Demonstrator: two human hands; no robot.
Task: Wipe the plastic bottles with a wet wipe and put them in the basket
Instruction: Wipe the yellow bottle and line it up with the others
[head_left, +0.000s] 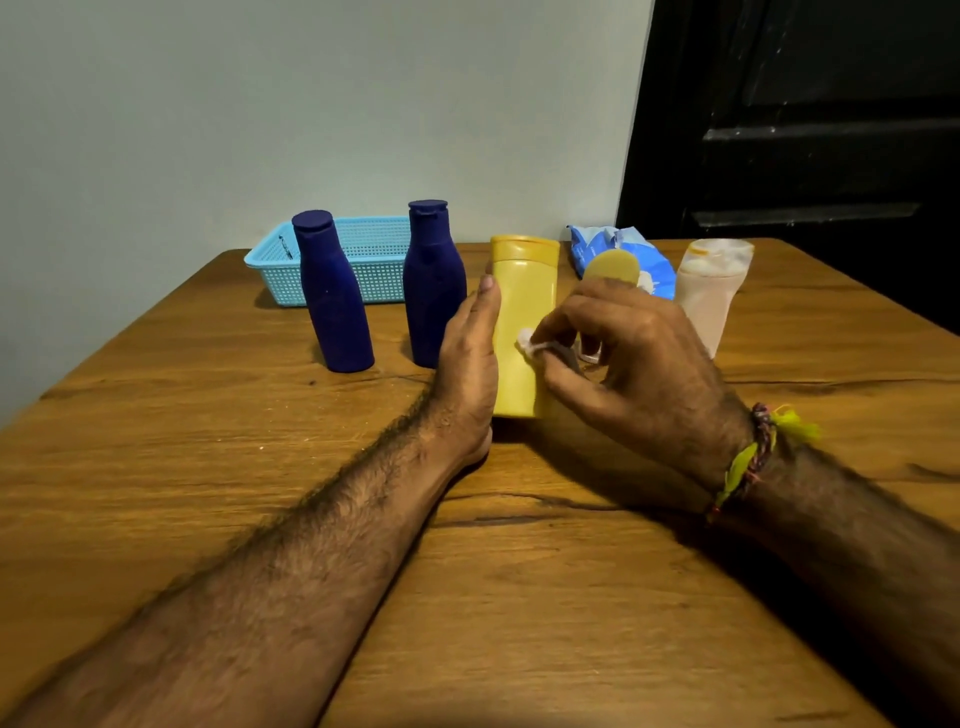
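A yellow bottle (522, 317) stands cap-up in the middle of the wooden table (208, 493). My left hand (467, 364) holds it from the left side, thumb up along its edge. My right hand (628, 358) pinches a small white wet wipe (530, 344) against the bottle's front. Two dark blue bottles (332, 296) (432, 283) stand to the left. A second yellow bottle (612, 267) shows only its top behind my right hand. A translucent pale bottle (709, 291) stands at the right. The light blue basket (379, 254) sits behind the blue bottles; nothing shows inside it.
A blue and white wipes packet (605, 244) lies at the back of the table. A pale wall runs behind the table and a dark door (810, 130) stands at the right. My right wrist wears a yellow and red thread band (753, 452).
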